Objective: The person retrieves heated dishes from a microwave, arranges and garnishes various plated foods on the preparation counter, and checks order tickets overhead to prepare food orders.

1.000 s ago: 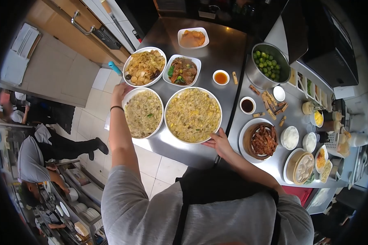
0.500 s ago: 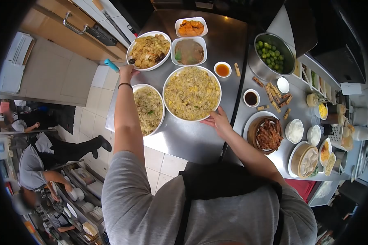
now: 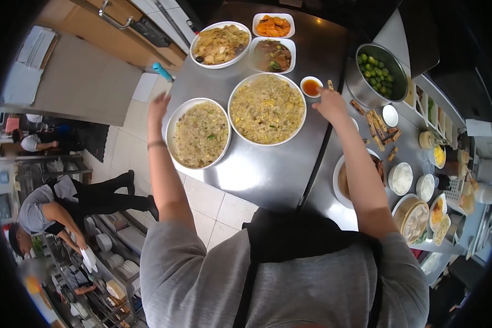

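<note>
Pale floor tiles show beside a steel counter as I look down through the head camera. I see two rice dishes side by side near the close edge: a left rice dish and a right rice dish, both round, white and heaped full. Just outside the left rice dish, the person's left hand hovers beside the counter, fingers loosely parted and holding nothing that I can make out. Across from it, the right hand reaches to a small white bowl of orange sauce; its fingertips meet the rim in my view, but I cannot tell whether they pinch it. Behind the rice I have noodles, sliced meat and orange food, each in its own dish. To the right, limes fill a metal pot, with wooden clips scattered near it. At far left, another person leans over shelves.
</note>
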Demonstrator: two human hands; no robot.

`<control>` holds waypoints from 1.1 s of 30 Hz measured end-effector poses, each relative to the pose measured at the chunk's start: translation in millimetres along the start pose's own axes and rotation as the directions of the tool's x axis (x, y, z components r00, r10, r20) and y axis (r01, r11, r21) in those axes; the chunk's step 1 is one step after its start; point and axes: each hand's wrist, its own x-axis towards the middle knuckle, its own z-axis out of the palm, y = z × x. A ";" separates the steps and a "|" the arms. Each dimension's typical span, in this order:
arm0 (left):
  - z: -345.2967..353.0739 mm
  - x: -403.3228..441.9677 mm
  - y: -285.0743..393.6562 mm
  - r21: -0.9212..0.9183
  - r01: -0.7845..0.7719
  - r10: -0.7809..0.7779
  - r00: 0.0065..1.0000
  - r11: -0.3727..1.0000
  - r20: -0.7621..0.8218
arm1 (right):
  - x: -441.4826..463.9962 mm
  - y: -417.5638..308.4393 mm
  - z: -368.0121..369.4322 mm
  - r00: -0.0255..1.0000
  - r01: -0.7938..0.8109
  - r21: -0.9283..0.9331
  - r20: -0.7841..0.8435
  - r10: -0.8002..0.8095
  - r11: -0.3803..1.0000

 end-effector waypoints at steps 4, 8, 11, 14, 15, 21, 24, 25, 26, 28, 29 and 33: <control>-29.6 -108.7 -96.2 0.009 0.440 -0.439 0.894 0.898 0.085 | 50.2 8.0 12.1 0.999 0.018 -0.214 -0.038 -0.027 0.977; 10.8 -209.1 -78.2 -0.705 0.505 -0.286 0.863 0.499 0.416 | 65.9 31.1 12.4 0.999 -0.045 -0.210 0.010 0.048 0.977; 34.7 -204.2 -74.3 -0.828 0.341 -0.228 0.938 0.446 0.263 | 89.4 60.1 30.0 0.994 -0.059 -0.126 0.086 0.070 0.990; 35.6 -179.9 -70.3 -0.768 0.307 -0.201 0.952 0.563 0.232 | 98.5 84.1 51.4 1.000 0.022 -0.089 0.002 -0.022 0.996; 35.2 -171.0 -73.9 -0.767 0.309 -0.195 0.951 0.562 0.240 | 91.7 84.4 56.7 0.997 0.010 -0.064 -0.071 -0.014 0.998; 36.0 -141.4 -73.9 -0.779 0.260 -0.071 0.961 0.571 0.269 | 25.4 58.0 44.7 0.970 0.005 -0.068 -0.240 -0.022 0.998; 33.6 -126.6 -74.2 -0.771 0.237 -0.009 0.958 0.591 0.288 | -11.6 58.9 -5.2 0.973 0.113 0.069 -0.211 -0.096 0.991; 29.9 -129.0 -70.3 -0.768 0.279 -0.084 0.955 0.577 0.284 | -23.2 61.6 -19.0 0.952 0.239 0.169 -0.235 -0.197 0.956; 26.0 -132.2 -67.3 -0.765 0.318 -0.159 0.948 0.561 0.277 | -38.1 70.0 -34.6 0.954 0.244 0.192 -0.222 -0.201 0.950; 13.7 -129.7 -72.2 -0.733 0.323 -0.169 0.945 0.598 0.279 | -99.4 93.0 -89.3 0.979 0.184 0.431 -0.156 -0.128 0.883; 7.9 -127.9 -75.6 -0.706 0.257 -0.208 0.966 0.660 0.157 | -122.9 106.5 -103.8 0.988 0.084 0.546 -0.153 0.001 0.834; -0.6 -133.9 -56.6 -0.639 0.081 -0.194 0.975 0.765 -0.109 | -172.7 170.1 -123.7 0.916 -0.056 0.465 -0.328 0.231 0.884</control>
